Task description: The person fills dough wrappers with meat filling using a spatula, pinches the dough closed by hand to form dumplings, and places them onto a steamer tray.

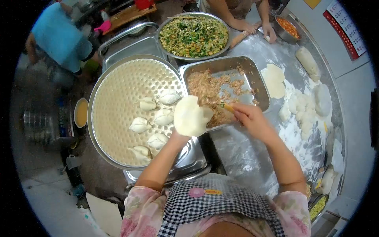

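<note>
A round, flat dough wrapper point(189, 118) lies over my left hand point(180, 138), which holds it from below; my fingers are mostly hidden beneath it. My right hand point(248, 117) is closed around a yellow-handled tool point(227, 107) whose far end is covered in minced filling. That clump of filling point(207, 94) is at the wrapper's upper right edge. Under it stands a rectangular metal tray point(258, 85) of minced meat filling point(200, 81). To the left, several folded dumplings point(140, 125) rest on a round perforated steamer tray point(112, 102).
A large bowl of chopped greens point(193, 37) stands behind the trays. Across the table, a co-worker's hands point(246, 27) are at a rolling pin point(239, 38). Dough sheets point(273, 81), a dough roll point(308, 63) and flour cover the right side. Another person point(61, 37) is at the left.
</note>
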Demonstrator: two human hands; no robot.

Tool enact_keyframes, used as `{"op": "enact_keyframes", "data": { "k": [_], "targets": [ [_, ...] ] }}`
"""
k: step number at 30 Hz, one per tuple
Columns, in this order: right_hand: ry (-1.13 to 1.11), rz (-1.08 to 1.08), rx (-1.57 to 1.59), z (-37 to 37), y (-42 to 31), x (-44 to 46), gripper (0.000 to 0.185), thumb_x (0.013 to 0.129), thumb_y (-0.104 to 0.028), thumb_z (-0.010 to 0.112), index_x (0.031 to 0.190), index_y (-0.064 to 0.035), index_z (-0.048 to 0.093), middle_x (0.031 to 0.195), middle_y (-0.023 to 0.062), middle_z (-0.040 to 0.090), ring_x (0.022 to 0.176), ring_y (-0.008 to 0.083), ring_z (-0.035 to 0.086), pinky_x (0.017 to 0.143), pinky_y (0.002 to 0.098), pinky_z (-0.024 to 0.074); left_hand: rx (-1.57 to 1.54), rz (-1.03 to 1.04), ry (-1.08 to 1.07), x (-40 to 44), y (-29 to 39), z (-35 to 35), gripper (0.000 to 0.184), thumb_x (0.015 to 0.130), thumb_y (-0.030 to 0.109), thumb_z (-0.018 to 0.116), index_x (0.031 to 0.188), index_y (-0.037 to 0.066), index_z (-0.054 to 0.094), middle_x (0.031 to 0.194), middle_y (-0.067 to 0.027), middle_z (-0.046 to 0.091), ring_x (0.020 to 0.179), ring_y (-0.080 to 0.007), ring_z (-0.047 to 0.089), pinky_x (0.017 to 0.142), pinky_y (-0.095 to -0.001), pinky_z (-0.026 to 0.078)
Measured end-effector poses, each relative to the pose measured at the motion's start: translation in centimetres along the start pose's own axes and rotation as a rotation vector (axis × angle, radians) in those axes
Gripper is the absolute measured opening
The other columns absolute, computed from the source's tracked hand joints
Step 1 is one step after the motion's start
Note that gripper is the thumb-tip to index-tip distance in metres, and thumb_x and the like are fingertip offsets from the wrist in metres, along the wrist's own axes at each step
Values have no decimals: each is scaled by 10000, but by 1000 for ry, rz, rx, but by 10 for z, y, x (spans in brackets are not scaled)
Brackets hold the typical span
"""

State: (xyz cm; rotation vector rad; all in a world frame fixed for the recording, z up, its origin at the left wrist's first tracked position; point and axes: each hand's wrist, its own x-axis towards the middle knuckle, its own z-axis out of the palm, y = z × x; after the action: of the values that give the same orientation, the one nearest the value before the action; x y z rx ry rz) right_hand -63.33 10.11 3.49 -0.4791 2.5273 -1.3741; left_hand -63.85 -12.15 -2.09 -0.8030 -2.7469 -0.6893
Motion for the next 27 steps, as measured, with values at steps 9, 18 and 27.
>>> {"op": "enact_keyframes", "data": {
  "k": [9,18,27],
  "targets": [
    [211,-308,-661,17,-17,-27,551,745,23,550,1236,-228,552,798,80,523,691,274,544,581,380,468,-1542,-315,287,3,25,-3,589,734,26,722,1240,43,420,1158,-78,564,1047,-175,568,905,-317,460],
    [-25,-232,-681,-40,-53,-21,485,755,-14,563,1202,-202,573,759,62,506,688,251,558,578,376,469,-1017,23,242,13,-4,4,590,727,-41,693,1231,41,397,1079,-86,575,972,-168,584,850,-313,475],
    [-14,-217,-586,-19,-39,-7,384,788,-9,520,1142,-132,602,815,119,593,731,301,604,637,401,488,-1235,-274,448,3,-10,-8,440,721,-25,682,1110,37,484,951,-95,613,848,-175,612,749,-266,486]
  ]
}}
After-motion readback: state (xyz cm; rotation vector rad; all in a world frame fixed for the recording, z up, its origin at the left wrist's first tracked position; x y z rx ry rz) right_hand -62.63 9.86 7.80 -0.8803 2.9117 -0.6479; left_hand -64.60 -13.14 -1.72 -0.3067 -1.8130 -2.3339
